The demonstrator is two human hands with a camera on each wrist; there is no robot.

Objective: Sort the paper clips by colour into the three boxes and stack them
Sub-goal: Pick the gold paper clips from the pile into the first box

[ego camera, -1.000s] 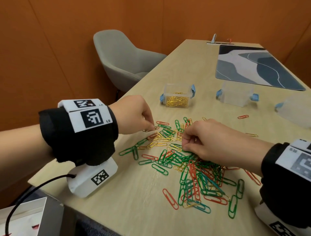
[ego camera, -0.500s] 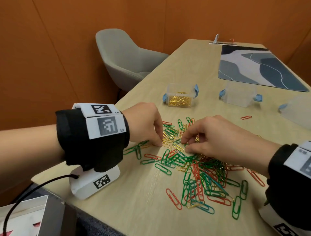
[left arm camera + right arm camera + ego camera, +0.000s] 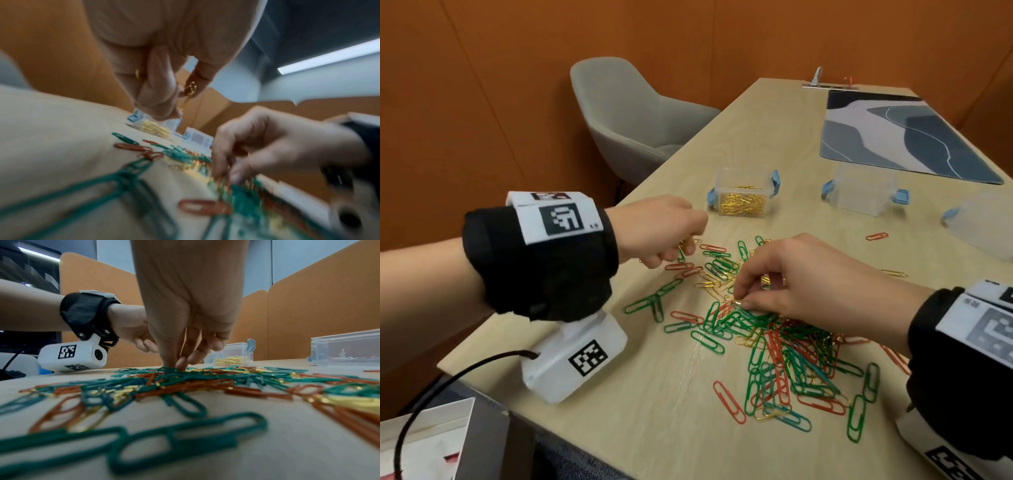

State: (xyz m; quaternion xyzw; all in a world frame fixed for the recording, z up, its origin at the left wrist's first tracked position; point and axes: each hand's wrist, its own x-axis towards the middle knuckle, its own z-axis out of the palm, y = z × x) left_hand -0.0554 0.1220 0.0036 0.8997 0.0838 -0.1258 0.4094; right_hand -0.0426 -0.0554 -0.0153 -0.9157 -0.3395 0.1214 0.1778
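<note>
A pile of green, red and gold paper clips lies spread on the wooden table. My left hand hovers above the pile's far left edge and pinches gold paper clips. My right hand reaches down into the pile's middle, thumb and forefinger pinching a gold clip at the table. A small clear box with blue latches holds gold clips beyond the pile. A second clear box and a third stand to its right.
A grey-blue desk mat covers the far right of the table. A grey chair stands beyond the table's left edge. One red clip lies apart near the boxes. Orange partition walls surround the desk.
My left hand has lifted off the pile with gold clips and moved towards the gold box. My right hand has stayed in the pile, its fingers closing lower on a clip.
</note>
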